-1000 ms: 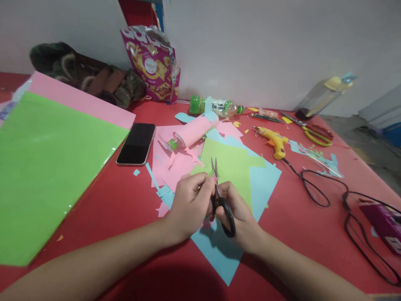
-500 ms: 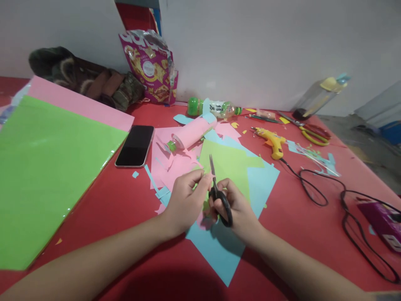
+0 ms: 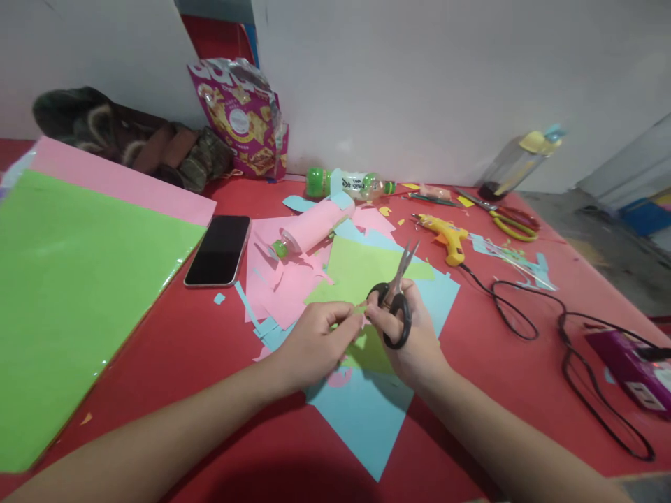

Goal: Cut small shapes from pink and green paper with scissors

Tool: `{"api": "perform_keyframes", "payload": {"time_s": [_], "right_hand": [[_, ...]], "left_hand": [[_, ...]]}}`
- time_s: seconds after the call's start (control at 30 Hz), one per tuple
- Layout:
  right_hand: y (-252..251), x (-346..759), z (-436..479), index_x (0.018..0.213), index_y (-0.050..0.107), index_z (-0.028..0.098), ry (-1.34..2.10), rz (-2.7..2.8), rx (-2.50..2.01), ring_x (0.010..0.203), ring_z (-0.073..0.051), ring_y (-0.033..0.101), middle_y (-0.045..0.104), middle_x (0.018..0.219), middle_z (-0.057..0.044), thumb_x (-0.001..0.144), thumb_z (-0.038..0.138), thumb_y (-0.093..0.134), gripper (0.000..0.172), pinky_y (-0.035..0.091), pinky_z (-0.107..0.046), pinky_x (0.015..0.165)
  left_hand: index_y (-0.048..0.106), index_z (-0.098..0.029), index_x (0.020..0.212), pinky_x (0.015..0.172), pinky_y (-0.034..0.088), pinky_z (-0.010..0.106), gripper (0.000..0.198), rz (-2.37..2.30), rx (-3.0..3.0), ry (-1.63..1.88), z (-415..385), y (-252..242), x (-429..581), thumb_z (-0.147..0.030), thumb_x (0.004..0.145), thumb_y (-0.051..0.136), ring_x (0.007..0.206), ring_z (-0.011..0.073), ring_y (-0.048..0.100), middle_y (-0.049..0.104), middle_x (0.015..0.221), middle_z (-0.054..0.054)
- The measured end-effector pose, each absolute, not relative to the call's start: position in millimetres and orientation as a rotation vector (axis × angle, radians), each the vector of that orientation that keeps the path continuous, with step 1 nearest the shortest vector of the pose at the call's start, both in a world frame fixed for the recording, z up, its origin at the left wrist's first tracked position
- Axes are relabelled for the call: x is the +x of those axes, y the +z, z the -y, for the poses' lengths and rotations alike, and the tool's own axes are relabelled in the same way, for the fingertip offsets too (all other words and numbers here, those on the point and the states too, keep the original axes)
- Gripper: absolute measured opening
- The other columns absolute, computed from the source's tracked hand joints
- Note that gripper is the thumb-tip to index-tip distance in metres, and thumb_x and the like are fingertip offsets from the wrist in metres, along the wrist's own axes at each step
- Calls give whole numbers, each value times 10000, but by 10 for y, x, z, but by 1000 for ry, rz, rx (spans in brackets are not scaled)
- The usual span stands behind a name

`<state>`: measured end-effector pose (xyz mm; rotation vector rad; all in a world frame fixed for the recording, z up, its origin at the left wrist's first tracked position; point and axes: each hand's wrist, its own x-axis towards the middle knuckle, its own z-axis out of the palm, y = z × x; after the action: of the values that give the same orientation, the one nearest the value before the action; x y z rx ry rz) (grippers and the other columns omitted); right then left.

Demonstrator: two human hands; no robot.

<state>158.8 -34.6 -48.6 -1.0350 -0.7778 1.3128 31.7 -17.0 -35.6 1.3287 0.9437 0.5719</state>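
My left hand [image 3: 321, 344] is closed in a pinch on a small paper piece [image 3: 361, 310], pale and partly hidden by the fingers. My right hand [image 3: 414, 344] holds black-handled scissors [image 3: 404, 263], their slightly parted blades pointing up and away from the paper. The thumb and a fingertip of that hand touch the same paper piece. Below both hands lie a yellow-green sheet [image 3: 361, 255] and a light blue sheet [image 3: 377, 433]. A bottle wrapped in pink paper [image 3: 317, 225] with a green cap lies just beyond, on pink scraps [image 3: 283, 300].
A phone [image 3: 219, 250] and large green sheet [image 3: 94, 272] lie left. Toward the right are a yellow glue gun [image 3: 445, 236], its black cord, larger scissors [image 3: 511, 222] and a purple power strip [image 3: 629, 370]. A snack bag [image 3: 241, 119] and green-capped bottle [image 3: 349, 184] stand near the wall.
The scissors have swung up and right, off the paper, and their blades have parted a little. My right fingertips have come to the paper piece. The view has shifted slightly.
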Motion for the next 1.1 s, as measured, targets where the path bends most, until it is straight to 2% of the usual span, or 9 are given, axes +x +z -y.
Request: {"api": "perform_keyframes", "payload": {"time_s": [0.23,0.37,0.5,0.7,0.93,1.1], "right_hand": [[-454,1573,337,748,333,224,1398,799,-1019,492,-55,435,515,590,89,579,91,611,352,338,-166,460],[-426,1573,337,734,327,218,1430,822,-1060,491,-47,439,509,585,94,547,86,637,386,334,-158,461],[-423,1578,342,732,323,220,1406,847,-1066,485,-44,437,509,592,97,543,75,642,398,337,-154,454],[-444,1581,347,733,316,235,1259,843,-1107,544,-71,495,497,621,94,570,62,615,382,390,-188,498],[-435,1577,343,730,318,234,1164,857,-1124,527,-60,473,494,625,93,586,83,626,372,382,-175,479],[-430,1558,350,739,314,238,1171,848,-1101,513,-62,503,486,633,99,576,95,643,394,409,-193,485]], "left_hand": [[309,-169,510,412,337,178,297,-853,1447,407,74,-317,264,-271,783,367,395,64,406,284,436,-71],[277,-170,493,361,267,162,326,-846,1568,337,-8,-252,209,-283,784,372,347,42,320,232,418,-79],[346,-166,522,362,240,177,291,-879,1639,248,-60,-227,173,-302,777,378,370,49,287,253,460,-70],[463,-150,577,517,305,209,259,-890,1698,392,-107,-295,163,-216,778,314,538,91,380,408,560,-28],[472,-156,666,542,328,210,146,-865,1738,408,-62,-342,205,-215,761,378,584,98,411,435,595,-30],[447,-152,629,514,354,198,211,-889,1702,431,-15,-333,244,-279,785,384,569,93,431,420,578,-29]]}}
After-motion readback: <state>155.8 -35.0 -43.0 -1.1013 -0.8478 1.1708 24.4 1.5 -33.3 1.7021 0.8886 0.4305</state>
